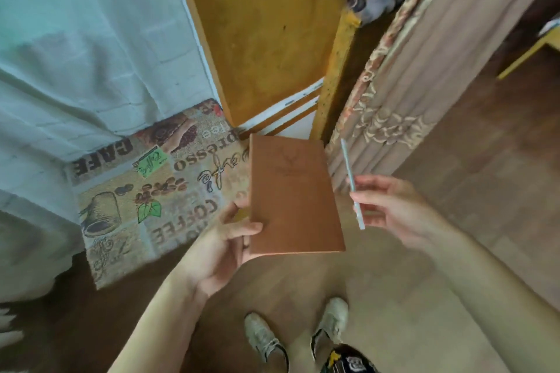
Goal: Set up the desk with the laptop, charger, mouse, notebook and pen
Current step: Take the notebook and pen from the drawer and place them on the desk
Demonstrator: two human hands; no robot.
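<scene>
A closed brown notebook (295, 195) with a faint antler emblem on its cover is held in the air in front of me. My left hand (225, 241) grips its left edge, thumb on the cover. My right hand (394, 209) pinches a thin pale blue pen (351, 183) between thumb and fingers, just right of the notebook and apart from it. No laptop, charger, mouse or desk top is in view.
A coffee-print mat (145, 191) lies on the brown floor at left, below a pale green curtain (75, 54). An orange wooden panel (266, 24) stands ahead, a beige patterned curtain (409, 94) to its right. My two shoes (297, 333) are below.
</scene>
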